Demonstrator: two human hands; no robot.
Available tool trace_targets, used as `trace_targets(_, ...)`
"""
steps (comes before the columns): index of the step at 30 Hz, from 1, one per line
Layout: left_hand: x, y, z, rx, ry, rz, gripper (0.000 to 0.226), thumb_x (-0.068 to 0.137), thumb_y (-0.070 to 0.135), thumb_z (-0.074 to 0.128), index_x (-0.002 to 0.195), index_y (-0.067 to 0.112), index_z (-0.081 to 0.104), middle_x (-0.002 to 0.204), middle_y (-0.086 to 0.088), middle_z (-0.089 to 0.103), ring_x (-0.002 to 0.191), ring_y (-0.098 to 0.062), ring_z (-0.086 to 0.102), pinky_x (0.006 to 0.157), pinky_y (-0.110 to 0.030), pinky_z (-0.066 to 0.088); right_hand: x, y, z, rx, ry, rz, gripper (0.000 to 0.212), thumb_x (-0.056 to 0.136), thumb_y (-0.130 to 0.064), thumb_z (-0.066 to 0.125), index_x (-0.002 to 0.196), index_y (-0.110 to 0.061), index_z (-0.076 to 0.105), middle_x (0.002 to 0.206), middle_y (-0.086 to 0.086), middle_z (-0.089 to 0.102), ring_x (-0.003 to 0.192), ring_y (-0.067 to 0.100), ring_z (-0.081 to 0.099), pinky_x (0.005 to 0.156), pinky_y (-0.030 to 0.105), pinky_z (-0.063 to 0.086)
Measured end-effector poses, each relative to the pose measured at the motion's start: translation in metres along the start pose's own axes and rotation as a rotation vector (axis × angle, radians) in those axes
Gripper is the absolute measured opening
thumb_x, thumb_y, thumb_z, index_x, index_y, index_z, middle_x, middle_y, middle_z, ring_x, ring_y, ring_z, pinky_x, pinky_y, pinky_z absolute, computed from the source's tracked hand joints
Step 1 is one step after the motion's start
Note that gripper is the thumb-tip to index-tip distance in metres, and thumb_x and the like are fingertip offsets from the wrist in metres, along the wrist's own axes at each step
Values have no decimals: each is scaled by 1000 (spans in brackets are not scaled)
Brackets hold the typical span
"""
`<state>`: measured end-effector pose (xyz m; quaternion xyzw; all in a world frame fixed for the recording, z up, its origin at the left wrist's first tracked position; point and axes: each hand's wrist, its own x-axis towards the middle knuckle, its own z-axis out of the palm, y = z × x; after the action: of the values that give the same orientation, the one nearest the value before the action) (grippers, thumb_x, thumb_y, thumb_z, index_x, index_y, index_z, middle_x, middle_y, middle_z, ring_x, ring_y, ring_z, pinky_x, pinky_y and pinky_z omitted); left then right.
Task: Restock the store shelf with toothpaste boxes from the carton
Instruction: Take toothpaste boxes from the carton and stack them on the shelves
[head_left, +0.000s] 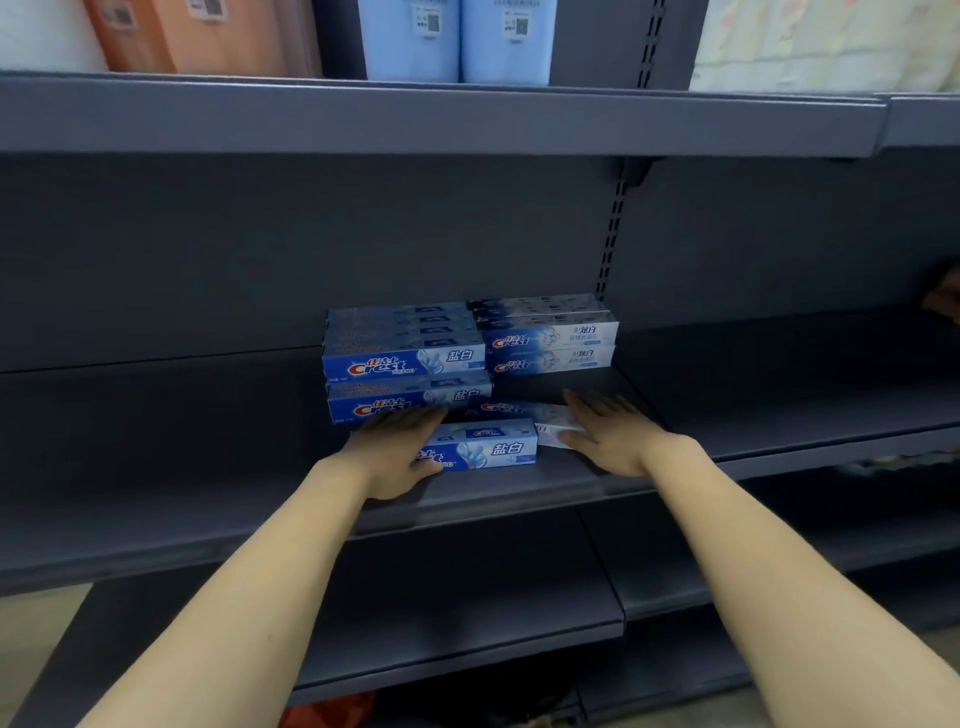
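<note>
two loose boxes on the dark shelf (208, 431), both lying left-right in front of the stacked boxes (405, 358).
my left hand (400, 449) lies flat, fingers straight, on the blue box (488, 449); right hand (608, 434) flat on the pale box (545, 418), just behind it.

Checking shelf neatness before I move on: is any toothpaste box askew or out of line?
Yes. A pale box under the right hand lies slanted, off the stacks' line. The blue box by the left hand sits alone, forward of the stacks.
</note>
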<state>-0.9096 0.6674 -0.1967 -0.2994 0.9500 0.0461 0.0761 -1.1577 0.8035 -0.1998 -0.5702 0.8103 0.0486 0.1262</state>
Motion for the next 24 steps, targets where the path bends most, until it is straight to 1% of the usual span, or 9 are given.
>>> trace_targets(8,0,5,-3,53,-1,-16,71,100,42,36,152,18,-7,160,0,-2,147,-16,1,119,-33,2,7,3,-1,-23,41,-37,64,101,-48,22,152,-20,-5,160,-3,-3,148,12,-4,119,31,-2)
trace_targets(15,-3,15,-1,95,-35,-109,71,101,41,32,150,18,-13,160,0,-5,147,-15,-4,120,-33,-1,10,12,-2,-17,50,-113,66,100,-50,23,153,-20,-4,161,-2,0,148,14,-2,119,33,-2)
trace_targets(17,-4,20,-4,121,-61,-142,71,101,42,30,150,18,-14,159,-1,-7,147,-16,-5,119,-34,-2,6,14,-3,49,51,-144,72,98,-55,28,153,-19,-1,160,-2,0,148,14,-2,119,33,-3)
trace_targets(19,-3,23,-10,187,-96,-168,73,100,46,30,150,16,-15,159,-2,-10,147,-16,-6,118,-35,-3,2,20,-5,179,53,-177,75,97,-53,37,153,-19,2,160,-3,1,148,15,-3,119,32,-3)
trace_targets(20,-2,25,-13,225,-113,-179,76,99,49,30,150,16,-14,159,-2,-10,147,-16,-6,118,-35,-3,1,25,-6,269,61,-188,74,96,-49,41,153,-19,6,160,-3,3,148,15,-1,119,31,0)
trace_targets(22,3,31,-18,245,-131,-197,81,96,56,31,150,15,-13,159,-2,-10,147,-16,-5,119,-36,-2,3,36,-10,469,93,-187,66,97,-43,46,152,-20,17,159,-3,12,147,15,10,118,29,11)
trace_targets(24,10,45,-21,168,-106,-195,85,94,59,33,151,15,-12,159,-2,-10,147,-18,-4,120,-36,1,3,45,-18,581,119,-175,55,100,-39,41,150,-22,27,157,-3,21,145,14,20,115,26,18)
